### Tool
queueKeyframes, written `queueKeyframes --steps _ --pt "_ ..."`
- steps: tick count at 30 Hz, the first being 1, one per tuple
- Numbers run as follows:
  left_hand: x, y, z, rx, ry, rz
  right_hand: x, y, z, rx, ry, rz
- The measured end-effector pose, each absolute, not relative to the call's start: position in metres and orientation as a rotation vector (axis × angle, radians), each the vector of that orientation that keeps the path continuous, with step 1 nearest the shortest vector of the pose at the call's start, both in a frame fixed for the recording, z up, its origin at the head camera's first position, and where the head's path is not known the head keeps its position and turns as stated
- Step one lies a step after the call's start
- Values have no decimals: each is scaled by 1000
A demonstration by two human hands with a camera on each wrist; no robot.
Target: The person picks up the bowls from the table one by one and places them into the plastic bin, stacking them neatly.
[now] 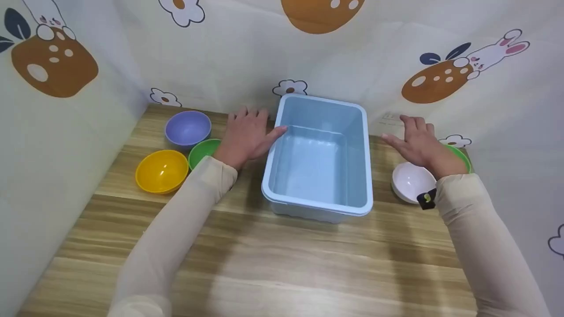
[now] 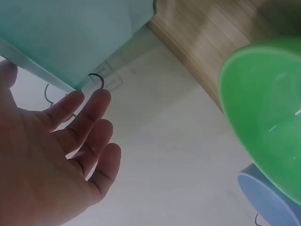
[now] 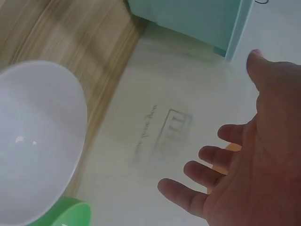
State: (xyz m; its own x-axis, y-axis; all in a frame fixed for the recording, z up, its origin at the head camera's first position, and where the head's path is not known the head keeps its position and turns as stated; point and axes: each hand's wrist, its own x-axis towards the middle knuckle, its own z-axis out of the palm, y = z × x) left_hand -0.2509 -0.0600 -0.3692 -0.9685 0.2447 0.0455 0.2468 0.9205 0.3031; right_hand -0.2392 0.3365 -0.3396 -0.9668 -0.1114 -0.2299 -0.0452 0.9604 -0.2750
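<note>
A light blue plastic bin (image 1: 317, 207) stands on the wooden table with nothing inside it. My left hand (image 1: 246, 136) is at its left rim, thumb lying over the edge and fingers extended; whether it bears on the rim I cannot tell. To the right of the bin, my right hand (image 1: 418, 143) hovers with fingers spread, apart from the bin and holding nothing. Near the left hand are a green bowl (image 2: 263, 103), a purple bowl (image 1: 188, 127) and a yellow bowl (image 1: 162, 171). Below the right hand sit a white bowl (image 3: 37, 141) and a partly hidden green bowl (image 1: 460, 157).
A pale cloth wall (image 1: 238, 53) printed with rabbits, fruit and flowers rises behind the table and along both sides. The wooden tabletop (image 1: 282, 264) extends in front of the bin. A small black tag (image 1: 426, 199) hangs by the right cuff.
</note>
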Motion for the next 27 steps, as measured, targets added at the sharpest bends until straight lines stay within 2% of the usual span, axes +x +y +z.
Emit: queueKeyframes --steps 27 --pt "-241 -49 -380 -272 -2984 -823 -212 363 -370 -98 2875 -288"
